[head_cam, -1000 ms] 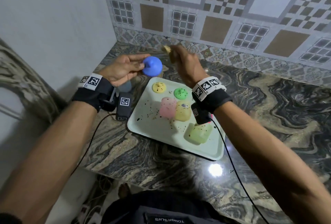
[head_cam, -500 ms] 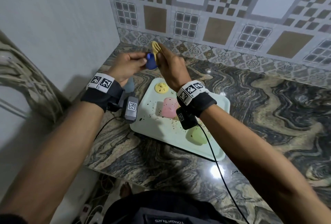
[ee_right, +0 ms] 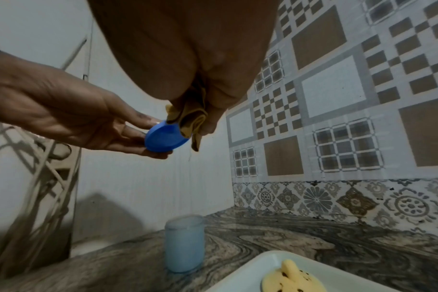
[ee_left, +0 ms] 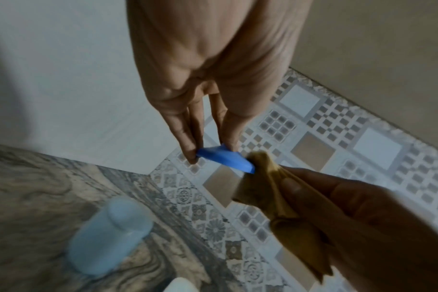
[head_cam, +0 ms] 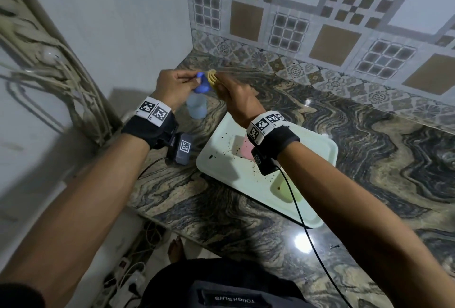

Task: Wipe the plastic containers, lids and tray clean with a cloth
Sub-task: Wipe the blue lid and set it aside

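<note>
Lid (ee_right: 166, 139) first: blue and round, I see it pinched at its rim between the fingertips (ee_left: 191, 153) of my left hand (head_cam: 173, 86), held up above the counter (head_cam: 357, 140). Against its far edge my right hand (head_cam: 232, 93) presses a bunched yellow cloth (ee_left: 283, 199), fingers curled tight around the fabric. Directly below the grip stands a pale blue container (ee_right: 184, 244), upright and open-topped on the counter. Nearer me from the grip lies the speckled tray (head_cam: 221, 172), with a yellow lid (ee_right: 288, 280), a pink container (head_cam: 242, 150) and a green container (head_cam: 283, 189) on it.
</note>
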`<action>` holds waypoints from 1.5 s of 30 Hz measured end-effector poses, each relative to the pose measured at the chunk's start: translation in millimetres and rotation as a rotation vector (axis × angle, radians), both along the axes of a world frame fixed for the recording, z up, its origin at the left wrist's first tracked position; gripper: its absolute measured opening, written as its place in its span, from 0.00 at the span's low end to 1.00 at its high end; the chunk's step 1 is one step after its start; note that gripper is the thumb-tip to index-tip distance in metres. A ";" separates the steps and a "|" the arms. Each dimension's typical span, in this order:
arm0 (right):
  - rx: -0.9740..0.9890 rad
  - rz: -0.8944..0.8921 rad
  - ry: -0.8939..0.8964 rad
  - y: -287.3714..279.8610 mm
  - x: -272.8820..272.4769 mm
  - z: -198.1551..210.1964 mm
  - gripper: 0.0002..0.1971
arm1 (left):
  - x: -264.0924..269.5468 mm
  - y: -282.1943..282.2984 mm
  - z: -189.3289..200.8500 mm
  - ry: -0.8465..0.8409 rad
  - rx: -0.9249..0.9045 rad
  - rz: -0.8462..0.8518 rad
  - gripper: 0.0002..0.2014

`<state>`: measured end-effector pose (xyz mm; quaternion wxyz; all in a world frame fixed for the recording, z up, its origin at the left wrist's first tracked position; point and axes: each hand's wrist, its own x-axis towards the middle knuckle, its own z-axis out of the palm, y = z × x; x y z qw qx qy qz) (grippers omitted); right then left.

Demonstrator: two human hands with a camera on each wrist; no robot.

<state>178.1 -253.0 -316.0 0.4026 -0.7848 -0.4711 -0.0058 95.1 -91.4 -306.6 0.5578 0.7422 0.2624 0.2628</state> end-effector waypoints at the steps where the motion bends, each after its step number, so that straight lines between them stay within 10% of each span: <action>1: -0.009 -0.011 0.009 -1.8 2.4 -1.4 0.17 | -1.8 5.6 -6.5 0.009 0.018 0.036 0.14; 18: -0.118 -0.176 0.143 -9.7 17.7 -10.8 0.16 | 23.6 20.0 -83.7 0.348 0.302 0.105 0.12; 45: -0.108 -0.206 0.062 -26.4 16.9 -24.8 0.19 | 39.5 23.0 -77.1 0.446 0.411 0.042 0.10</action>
